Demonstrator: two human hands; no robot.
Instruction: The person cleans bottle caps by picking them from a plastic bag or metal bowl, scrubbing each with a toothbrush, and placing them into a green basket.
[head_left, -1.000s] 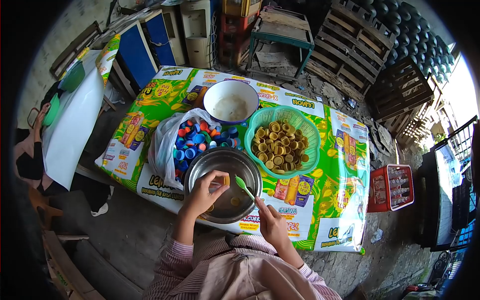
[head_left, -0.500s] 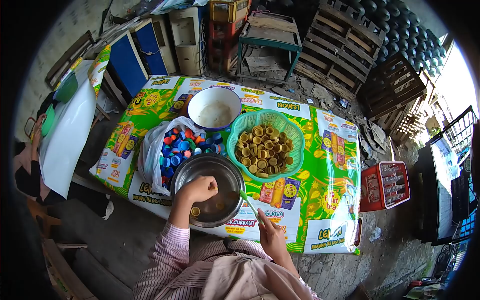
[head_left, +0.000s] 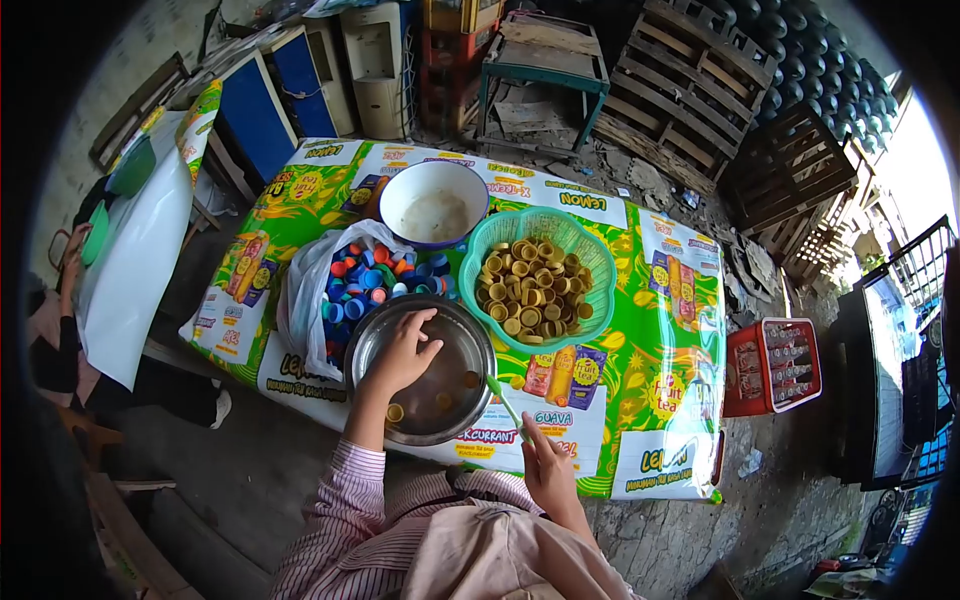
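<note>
My left hand hangs over the steel bowl, its fingers apart and nothing in them. A small yellow cap lies near the bowl's front rim, and a few more small round pieces show at its bottom. In my right hand is a slim light-green tool, its far end beside the bowl's right rim. Behind the bowl, to the right, the green plastic basket holds many yellow caps. At the left a white plastic bag bulges with blue and red bottle caps.
A white enamel basin stands at the back of the table, covered by a bright printed sheet. On the floor at right is a red crate of bottles. Another person's hand touches a green container at far left.
My left hand has gone from closed to spread fingers and moved slightly up over the bowl. My right hand keeps the green tool in about the same place. The view has shifted slightly.
</note>
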